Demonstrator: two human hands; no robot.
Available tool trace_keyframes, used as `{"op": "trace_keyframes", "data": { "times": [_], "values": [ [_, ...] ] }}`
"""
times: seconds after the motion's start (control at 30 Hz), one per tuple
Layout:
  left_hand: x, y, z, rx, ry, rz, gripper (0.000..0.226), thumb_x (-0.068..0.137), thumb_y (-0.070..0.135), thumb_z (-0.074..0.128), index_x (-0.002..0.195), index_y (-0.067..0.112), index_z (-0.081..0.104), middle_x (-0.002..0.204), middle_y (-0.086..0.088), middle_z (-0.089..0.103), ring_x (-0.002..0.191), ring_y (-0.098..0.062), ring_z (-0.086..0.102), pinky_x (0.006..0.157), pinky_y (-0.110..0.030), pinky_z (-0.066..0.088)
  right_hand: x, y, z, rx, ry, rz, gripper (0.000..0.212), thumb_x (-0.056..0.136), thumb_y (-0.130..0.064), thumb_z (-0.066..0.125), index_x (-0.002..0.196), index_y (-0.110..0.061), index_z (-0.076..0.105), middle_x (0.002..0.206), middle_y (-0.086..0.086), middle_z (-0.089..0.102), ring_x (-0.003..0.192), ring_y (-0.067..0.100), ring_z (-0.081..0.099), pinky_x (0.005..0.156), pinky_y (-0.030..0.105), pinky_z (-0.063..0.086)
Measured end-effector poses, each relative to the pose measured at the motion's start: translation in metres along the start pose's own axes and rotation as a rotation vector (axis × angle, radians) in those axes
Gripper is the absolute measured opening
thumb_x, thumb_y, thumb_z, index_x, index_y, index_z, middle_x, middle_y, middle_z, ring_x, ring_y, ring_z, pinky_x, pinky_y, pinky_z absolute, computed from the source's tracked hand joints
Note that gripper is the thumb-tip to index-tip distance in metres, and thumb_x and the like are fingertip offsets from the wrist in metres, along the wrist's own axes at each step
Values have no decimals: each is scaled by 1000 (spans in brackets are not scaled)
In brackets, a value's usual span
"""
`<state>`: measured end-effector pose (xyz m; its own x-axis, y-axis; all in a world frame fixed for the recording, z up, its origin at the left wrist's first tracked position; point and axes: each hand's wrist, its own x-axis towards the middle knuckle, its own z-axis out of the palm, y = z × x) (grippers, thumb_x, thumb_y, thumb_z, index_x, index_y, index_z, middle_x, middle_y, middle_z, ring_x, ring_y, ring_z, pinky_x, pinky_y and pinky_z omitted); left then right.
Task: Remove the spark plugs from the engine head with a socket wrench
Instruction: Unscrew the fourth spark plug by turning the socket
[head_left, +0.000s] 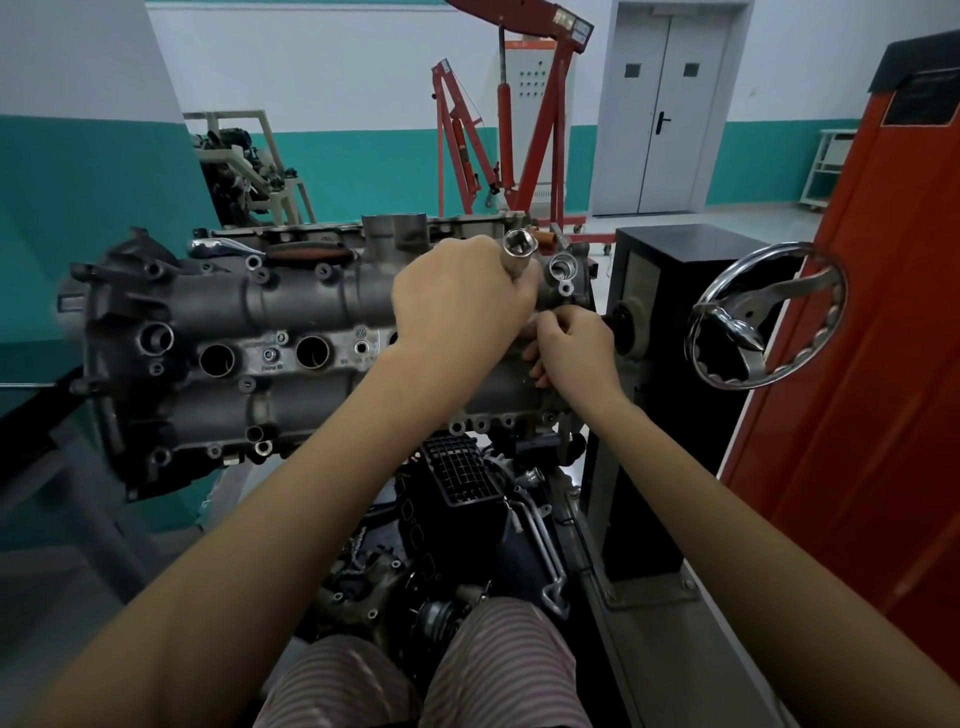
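At frame centre, a left hand (457, 301) grips a socket (519, 248), open end up, above the engine head (218, 322). The right hand (571, 348) pinches something hidden beside it, seemingly working at the right-hand plug hole.

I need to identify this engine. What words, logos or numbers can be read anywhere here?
Round logo on the engine head: too blurred to read.
Cast marks by the plug holes: too blurred.
Label on the red hoist: too small.
Black plate on the orange panel: unreadable.
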<state>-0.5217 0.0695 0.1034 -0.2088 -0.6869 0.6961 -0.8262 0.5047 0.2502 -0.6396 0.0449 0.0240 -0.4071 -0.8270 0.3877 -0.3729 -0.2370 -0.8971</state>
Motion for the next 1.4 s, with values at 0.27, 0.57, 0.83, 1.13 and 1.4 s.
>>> {"op": "trace_keyframes", "data": {
  "times": [0.27, 0.57, 0.83, 1.13, 1.4],
  "values": [
    [-12, -19, 43, 18, -88, -95, 46, 92, 31, 42, 50, 13, 36, 50, 0, 38, 45, -16, 35, 43, -25, 20, -1, 2, 0, -65, 22, -35, 26, 89, -15, 42, 70, -4, 57, 64, 14, 61, 45, 16, 56, 45, 32, 50],
    [-12, -20, 50, 29, -86, -109, 46, 89, 35, 40, 49, 13, 35, 49, 0, 36, 44, -15, 31, 43, -25, 19, -4, -2, 2, -130, 60, -63, 29, 88, -16, 44, 69, 2, 57, 65, 18, 61, 61, 35, 59, 59, 52, 51],
    [1, -14, 28, 64, -48, -58, 41, 89, 30, 43, 52, 13, 36, 54, 0, 37, 47, -11, 32, 43, -24, 19, 1, -4, 3, -177, 39, -53, 31, 87, -18, 46, 67, 4, 54, 67, 21, 62, 61, 37, 58, 58, 48, 50],
    [-4, -18, 50, -36, -119, -167, 40, 88, 29, 44, 52, 11, 39, 53, -1, 42, 47, -14, 37, 44, -24, 22, -1, -3, 1, -153, 41, -66, 30, 89, -17, 45, 72, 5, 56, 67, 19, 60, 63, 35, 58, 62, 50, 50],
    [-9, -20, 61, -13, -91, -158, 44, 89, 30, 45, 49, 14, 35, 49, 0, 39, 44, -14, 34, 44, -24, 19, -5, 1, 4, -196, 28, -125, 14, 88, -18, 48, 77, -12, 55, 63, -6, 53, 56, 9, 48, 56, 28, 38]
  ]
}}
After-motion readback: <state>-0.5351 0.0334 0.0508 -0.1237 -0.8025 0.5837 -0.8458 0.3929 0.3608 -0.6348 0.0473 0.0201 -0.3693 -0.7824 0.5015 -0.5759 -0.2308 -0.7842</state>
